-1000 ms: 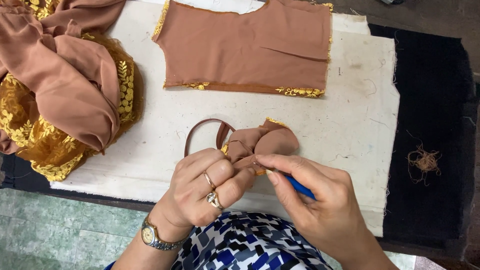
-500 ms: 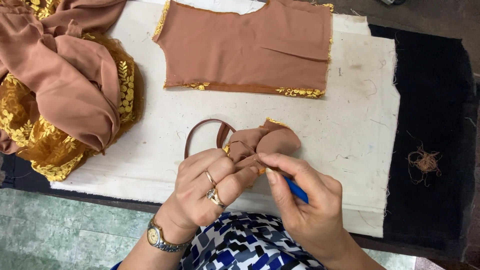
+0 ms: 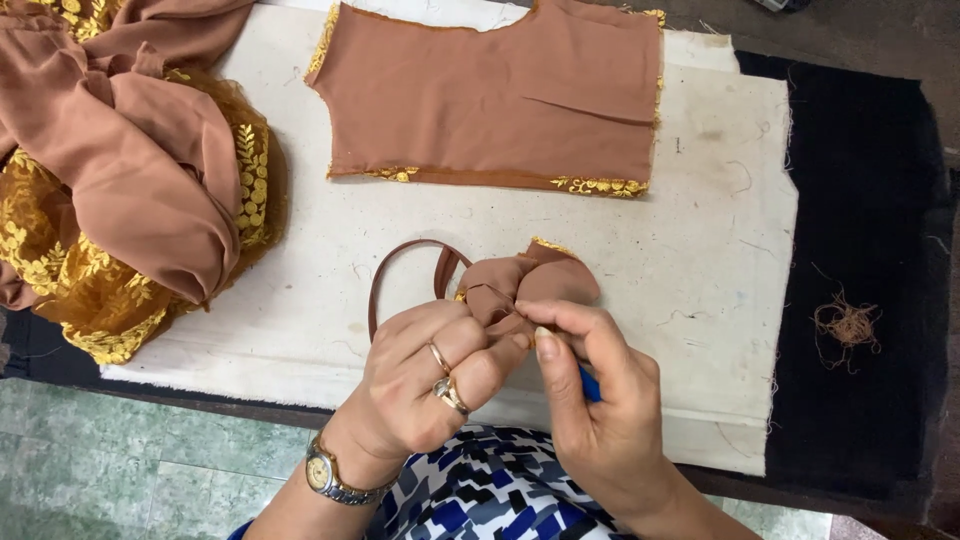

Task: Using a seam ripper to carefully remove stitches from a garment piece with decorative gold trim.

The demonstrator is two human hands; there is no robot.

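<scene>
My left hand [image 3: 425, 385], with two rings and a wristwatch, pinches a small bunched piece of brown fabric [image 3: 530, 285] that has gold embroidery at its edge. A thin brown strap [image 3: 400, 265] loops out from that piece onto the white cloth. My right hand [image 3: 590, 400] meets the left at the fabric, thumb and forefinger pressed to it, with a blue tool [image 3: 590, 385] tucked in the palm; only a bit of the tool shows. Both hands hover over the near edge of the white cloth-covered table [image 3: 700, 300].
A brown blouse panel [image 3: 490, 95] with gold trim lies flat at the far side. A heap of brown and gold embroidered fabric [image 3: 120, 180] fills the left. A black cloth [image 3: 860, 200] covers the right, with a tangle of brown thread [image 3: 848, 325] on it.
My hands have stayed on the small fabric piece; the right hand's fingers have shifted slightly up and left along it. Nothing else has moved.
</scene>
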